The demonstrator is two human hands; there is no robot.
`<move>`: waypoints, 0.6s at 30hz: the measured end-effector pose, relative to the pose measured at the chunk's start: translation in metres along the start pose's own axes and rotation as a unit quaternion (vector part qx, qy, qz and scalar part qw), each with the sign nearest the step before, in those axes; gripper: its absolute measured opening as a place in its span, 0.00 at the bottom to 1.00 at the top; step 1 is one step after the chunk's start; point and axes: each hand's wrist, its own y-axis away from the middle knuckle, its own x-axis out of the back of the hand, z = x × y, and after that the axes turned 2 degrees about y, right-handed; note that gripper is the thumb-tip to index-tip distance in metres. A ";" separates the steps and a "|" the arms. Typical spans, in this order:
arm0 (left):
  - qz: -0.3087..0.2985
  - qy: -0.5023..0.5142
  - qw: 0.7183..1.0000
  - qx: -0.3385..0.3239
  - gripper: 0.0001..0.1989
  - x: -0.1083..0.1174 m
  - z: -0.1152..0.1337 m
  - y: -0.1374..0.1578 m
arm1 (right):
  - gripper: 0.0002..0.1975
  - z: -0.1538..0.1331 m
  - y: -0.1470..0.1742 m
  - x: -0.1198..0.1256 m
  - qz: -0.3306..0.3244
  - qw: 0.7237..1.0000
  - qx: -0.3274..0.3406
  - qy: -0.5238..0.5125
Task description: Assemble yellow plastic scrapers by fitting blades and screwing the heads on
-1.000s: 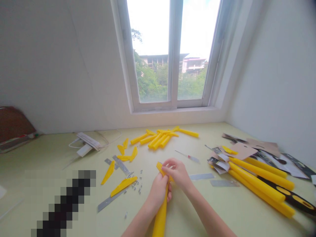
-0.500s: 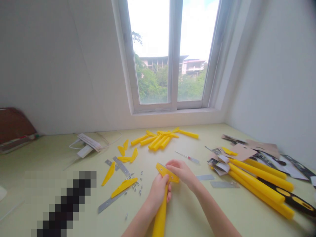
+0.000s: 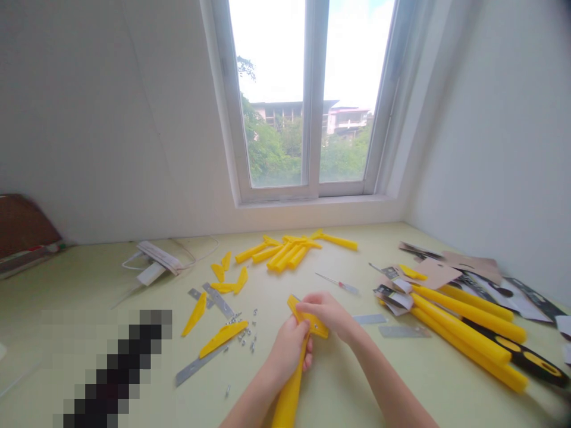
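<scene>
A yellow scraper (image 3: 289, 389) points away from me, its long handle running down past the bottom edge of the picture. My left hand (image 3: 289, 348) is closed around its neck, thumb on top and fingertips showing on the right side. Closed on the wide yellow head is my right hand (image 3: 325, 312), fingers over its upper part. One screw shows on the head's right half; the other end is partly covered by fingers. Left of my hands lie several loose screws (image 3: 243, 340), a yellow clamp plate (image 3: 223, 339) and a grey metal blade (image 3: 198, 365).
Several yellow scraper handles (image 3: 281, 258) are piled near the window. A screwdriver (image 3: 341, 285) lies beyond my right hand. More blades (image 3: 404, 331), long yellow handles (image 3: 468, 333) and cardboard packaging (image 3: 439, 273) lie on the right. A power strip (image 3: 158, 255) with cables is at back left.
The scraper's head has turned slightly clockwise and tilted. My right fingers have slid across it, covering the left screw that showed before. My left hand keeps its hold on the neck.
</scene>
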 end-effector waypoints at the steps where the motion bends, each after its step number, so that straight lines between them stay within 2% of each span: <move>1: -0.006 0.000 1.000 -0.001 0.09 0.000 -0.001 0.000 | 0.11 0.001 0.000 0.000 -0.005 1.000 -0.001 -0.007; 10: -0.019 0.003 1.000 0.015 0.10 0.002 0.001 0.001 | 0.12 0.004 0.001 0.002 -0.033 0.998 -0.015 -0.050; 14: -0.011 0.005 1.000 0.022 0.10 0.003 0.006 0.001 | 0.15 0.001 0.004 0.007 -0.067 0.994 -0.015 -0.082; 18: -0.020 0.017 0.999 0.020 0.11 0.004 0.007 0.001 | 0.11 0.002 0.006 0.011 -0.076 0.991 -0.028 -0.103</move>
